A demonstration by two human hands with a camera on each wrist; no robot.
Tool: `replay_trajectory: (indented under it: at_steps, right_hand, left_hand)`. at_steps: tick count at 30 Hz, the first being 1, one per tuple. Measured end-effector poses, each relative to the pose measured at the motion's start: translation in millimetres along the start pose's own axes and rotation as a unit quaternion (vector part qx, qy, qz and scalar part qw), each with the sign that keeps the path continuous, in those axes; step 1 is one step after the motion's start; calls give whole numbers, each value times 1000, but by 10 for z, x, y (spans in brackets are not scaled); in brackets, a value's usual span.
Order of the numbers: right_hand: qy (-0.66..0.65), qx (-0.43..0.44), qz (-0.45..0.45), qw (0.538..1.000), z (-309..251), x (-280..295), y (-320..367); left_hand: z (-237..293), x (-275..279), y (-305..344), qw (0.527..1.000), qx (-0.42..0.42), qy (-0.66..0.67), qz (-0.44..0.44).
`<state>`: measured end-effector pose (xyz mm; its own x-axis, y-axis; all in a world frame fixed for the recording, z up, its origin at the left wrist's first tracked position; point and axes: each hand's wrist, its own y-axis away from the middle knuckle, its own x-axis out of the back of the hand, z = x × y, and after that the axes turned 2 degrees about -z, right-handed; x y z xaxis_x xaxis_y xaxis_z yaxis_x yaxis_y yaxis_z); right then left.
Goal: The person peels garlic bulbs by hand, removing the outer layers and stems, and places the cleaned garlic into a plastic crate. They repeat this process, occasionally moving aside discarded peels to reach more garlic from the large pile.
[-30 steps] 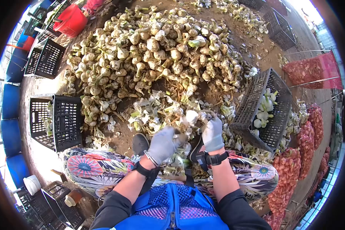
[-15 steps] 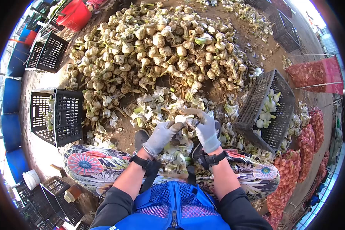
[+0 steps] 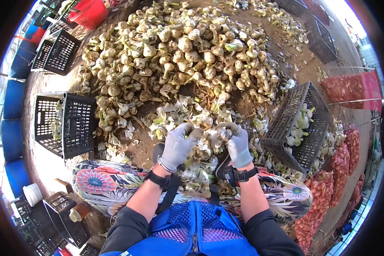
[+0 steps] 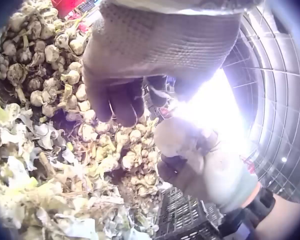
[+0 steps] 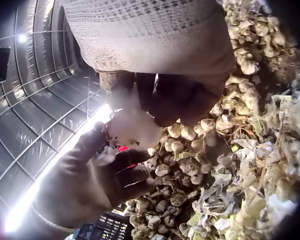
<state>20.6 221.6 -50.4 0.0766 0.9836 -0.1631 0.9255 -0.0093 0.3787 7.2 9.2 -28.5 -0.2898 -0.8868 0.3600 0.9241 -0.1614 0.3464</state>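
My right hand (image 3: 239, 147), in a pale work glove with dirty fingertips, grips a garlic bulb (image 4: 171, 136) between thumb and fingers. In the right wrist view the white bulb (image 5: 136, 127) shows below that hand's darkened fingers. My left hand (image 3: 175, 147), gloved too, is just left of the bulb, its fingers loosely bent and the thumb apart from them. A thin pale scrap of skin (image 5: 106, 156) shows by the left thumb. Under both hands lies a heap of peeled garlic skins (image 3: 181, 117).
A large pile of untrimmed garlic (image 3: 179, 51) lies ahead. Black crates stand on both sides; the right crate (image 3: 281, 128) and the left crate (image 3: 77, 126) hold white bulbs. Red net sacks (image 3: 315, 205) line the right. A red bucket (image 3: 89, 15) stands far left.
The left hand came in to the bulb by half a second ago and has since drawn slightly away from it. The right hand keeps its grip on the bulb.
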Motion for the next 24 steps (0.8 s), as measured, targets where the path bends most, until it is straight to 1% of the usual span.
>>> replay_trajectory:
  at_steps: [1, 3, 4, 5, 7, 8, 9, 11, 12, 14, 15, 17, 18, 19, 20, 21, 22, 23, 24]
  right_hand:
    - [0, 0, -3, 1000, -49, -60, 6]
    - [102, 104, -25, 989, -87, -168, 31]
    - [103, 102, -26, 989, -66, -180, 33]
    - [113, 107, -6, 988, -36, -187, 28]
    - [131, 118, 33, 984, 2, -195, 29]
    - [64, 58, 68, 994, -10, -194, 42]
    - [41, 57, 90, 993, -31, -198, 20]
    - [45, 33, 107, 993, -29, -142, -10]
    - [46, 33, 109, 992, -28, -145, -9]
    - [49, 69, 117, 990, -24, -191, 9]
    - [49, 69, 116, 990, -24, -229, 30]
    - [190, 150, 108, 964, -44, -342, 92]
    - [131, 111, 116, 978, -74, -405, 113]
    - [130, 112, 116, 978, -77, -395, 91]
    - [174, 151, 96, 968, -74, -367, 66]
    - [217, 189, 77, 955, -68, -344, 64]
    - [218, 188, 79, 954, -84, -346, 92]
    - [176, 164, 59, 969, -125, -363, 123]
    - [133, 141, 38, 980, -151, -374, 139]
  left_hand:
    - [10, 14, -17, 1000, 1, 0, 3]
    - [12, -3, -30, 992, -101, 62, -31]
    - [-48, -43, -37, 988, -108, 105, -43]
    - [-78, -60, 8, 988, -107, 106, -43]
    - [110, -17, 123, 995, -34, 77, -51]
    - [60, -48, 152, 994, -17, 44, -97]
    - [1, -90, 199, 990, -66, 1, -126]
    - [-95, -169, 253, 979, -79, -41, -185]
    - [-91, -187, 242, 978, -79, -40, -186]
    - [-78, -218, 206, 989, 17, -8, -149]
    - [-25, -194, 173, 989, 18, -8, -148]
    - [122, -110, 112, 980, 75, 9, -182]
    - [88, -137, 116, 986, -15, -115, -118]
    - [26, -157, 106, 986, -15, -116, -117]
    - [-57, -176, 93, 992, 19, 107, -69]
    - [-141, -184, 83, 944, 53, 324, -20]
    - [-127, -59, 22, 915, 39, 401, 16]
    - [-108, 80, -21, 890, 80, 448, 12]
    - [-152, 120, -103, 919, 41, 391, 36]
